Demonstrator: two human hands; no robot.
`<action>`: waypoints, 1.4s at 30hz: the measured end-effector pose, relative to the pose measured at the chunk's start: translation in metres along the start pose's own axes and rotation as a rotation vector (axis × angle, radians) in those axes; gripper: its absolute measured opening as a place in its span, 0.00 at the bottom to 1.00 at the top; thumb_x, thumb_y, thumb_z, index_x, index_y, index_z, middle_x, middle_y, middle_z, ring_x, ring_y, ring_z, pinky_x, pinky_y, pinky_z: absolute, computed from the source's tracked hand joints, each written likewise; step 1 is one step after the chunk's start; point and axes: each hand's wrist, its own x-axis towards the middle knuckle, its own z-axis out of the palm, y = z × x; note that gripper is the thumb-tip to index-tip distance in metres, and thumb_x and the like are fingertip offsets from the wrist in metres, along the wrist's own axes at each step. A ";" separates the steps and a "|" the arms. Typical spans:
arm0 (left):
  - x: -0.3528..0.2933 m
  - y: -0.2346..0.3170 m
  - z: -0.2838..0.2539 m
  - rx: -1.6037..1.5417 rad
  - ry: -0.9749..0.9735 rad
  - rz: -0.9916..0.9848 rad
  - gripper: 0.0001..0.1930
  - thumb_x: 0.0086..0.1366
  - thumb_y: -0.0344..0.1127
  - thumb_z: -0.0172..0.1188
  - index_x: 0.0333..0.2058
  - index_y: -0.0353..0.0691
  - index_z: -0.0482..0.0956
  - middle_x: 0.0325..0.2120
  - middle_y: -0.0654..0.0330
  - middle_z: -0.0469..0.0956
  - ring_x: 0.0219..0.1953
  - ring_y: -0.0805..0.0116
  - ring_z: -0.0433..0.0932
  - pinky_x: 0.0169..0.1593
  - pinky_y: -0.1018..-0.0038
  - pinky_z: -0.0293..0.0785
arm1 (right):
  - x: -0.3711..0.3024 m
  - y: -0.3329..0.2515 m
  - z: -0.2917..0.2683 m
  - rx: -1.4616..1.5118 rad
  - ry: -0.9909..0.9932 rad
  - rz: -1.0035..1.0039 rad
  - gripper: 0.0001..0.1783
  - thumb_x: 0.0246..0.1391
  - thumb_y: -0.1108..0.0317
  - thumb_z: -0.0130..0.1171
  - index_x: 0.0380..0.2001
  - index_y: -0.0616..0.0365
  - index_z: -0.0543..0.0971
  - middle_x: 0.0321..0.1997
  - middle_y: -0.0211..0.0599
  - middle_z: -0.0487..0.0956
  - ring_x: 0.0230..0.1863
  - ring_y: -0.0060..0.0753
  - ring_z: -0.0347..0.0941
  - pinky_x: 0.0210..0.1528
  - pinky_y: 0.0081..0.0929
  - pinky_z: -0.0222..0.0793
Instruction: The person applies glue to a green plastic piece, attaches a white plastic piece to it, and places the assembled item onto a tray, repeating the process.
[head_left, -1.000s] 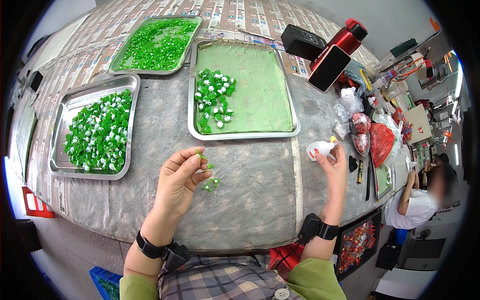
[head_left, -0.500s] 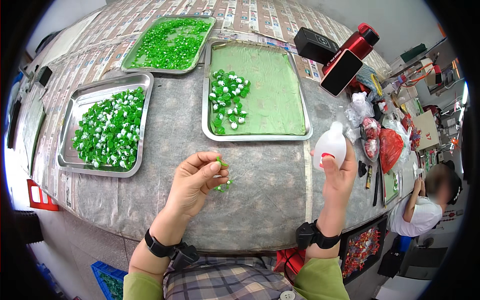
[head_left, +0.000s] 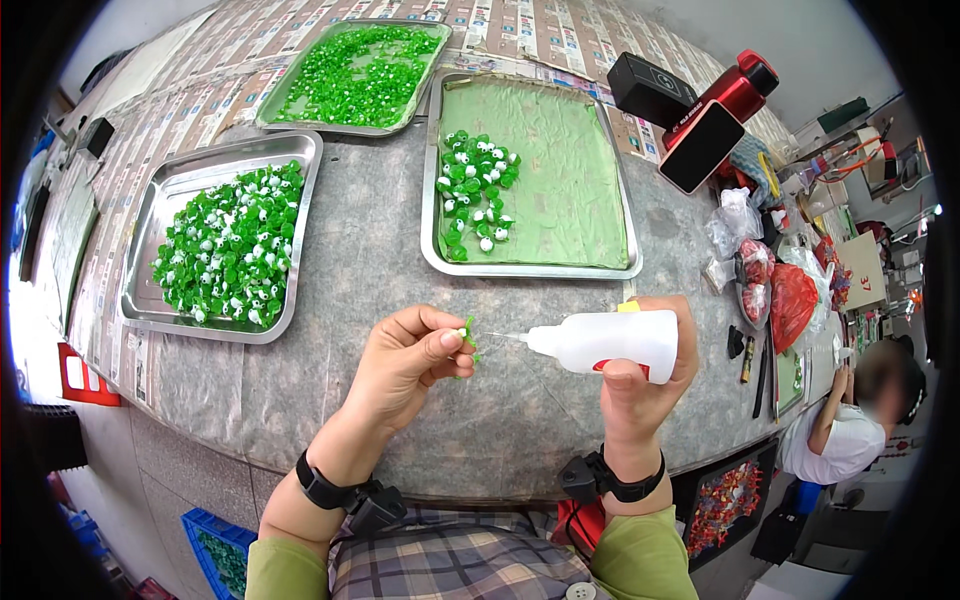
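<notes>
Pinched between thumb and fingers of my left hand (head_left: 408, 362) is a small green plastic piece (head_left: 469, 330). My right hand (head_left: 645, 385) wraps round a white squeeze bottle (head_left: 600, 343) with a red mark on its side. The bottle lies on its side in the air, its thin nozzle pointing left, close to the green piece; whether the tip touches it I cannot tell. Beyond my hands, a metal tray lined with green cloth (head_left: 570, 170) holds a cluster of green pieces with white balls (head_left: 476, 185) along its left side.
At left, a metal tray (head_left: 140, 285) bears a heap of green-and-white pieces. A far tray (head_left: 400, 125) holds small green pieces. At right are a phone (head_left: 702, 146), a black box (head_left: 650, 88), a red flask (head_left: 735, 85) and plastic bags (head_left: 792, 305). A person (head_left: 840, 430) works farther right.
My right hand has swung the bottle from upright to sideways, bringing its nozzle left toward my left hand. The left hand keeps its pinch on the green piece. The view has shifted slightly.
</notes>
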 end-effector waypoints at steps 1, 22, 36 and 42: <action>0.000 0.000 -0.001 -0.004 -0.022 0.001 0.05 0.53 0.29 0.54 0.29 0.36 0.71 0.22 0.58 0.74 0.23 0.72 0.74 0.28 0.79 0.72 | 0.000 0.000 0.000 -0.026 -0.023 -0.009 0.24 0.30 0.57 0.67 0.27 0.60 0.68 0.23 0.26 0.68 0.23 0.16 0.64 0.24 0.12 0.59; 0.000 -0.001 0.000 0.017 -0.043 -0.008 0.05 0.53 0.31 0.54 0.27 0.36 0.72 0.21 0.59 0.74 0.22 0.73 0.73 0.27 0.79 0.72 | 0.002 0.004 -0.002 -0.082 -0.075 -0.051 0.23 0.34 0.59 0.65 0.29 0.62 0.67 0.23 0.28 0.70 0.23 0.16 0.66 0.24 0.12 0.61; -0.001 -0.003 0.004 0.235 0.068 0.267 0.06 0.51 0.25 0.56 0.29 0.33 0.73 0.23 0.61 0.74 0.27 0.75 0.73 0.32 0.81 0.71 | -0.002 0.008 -0.005 -0.088 -0.045 -0.081 0.23 0.32 0.58 0.66 0.26 0.62 0.69 0.24 0.28 0.69 0.23 0.17 0.65 0.24 0.13 0.59; -0.001 -0.003 0.005 0.249 0.071 0.313 0.06 0.50 0.23 0.56 0.29 0.33 0.73 0.24 0.60 0.74 0.27 0.75 0.73 0.34 0.81 0.71 | -0.003 0.006 -0.003 -0.031 -0.058 0.020 0.22 0.32 0.59 0.66 0.26 0.63 0.69 0.23 0.29 0.70 0.23 0.17 0.67 0.24 0.13 0.60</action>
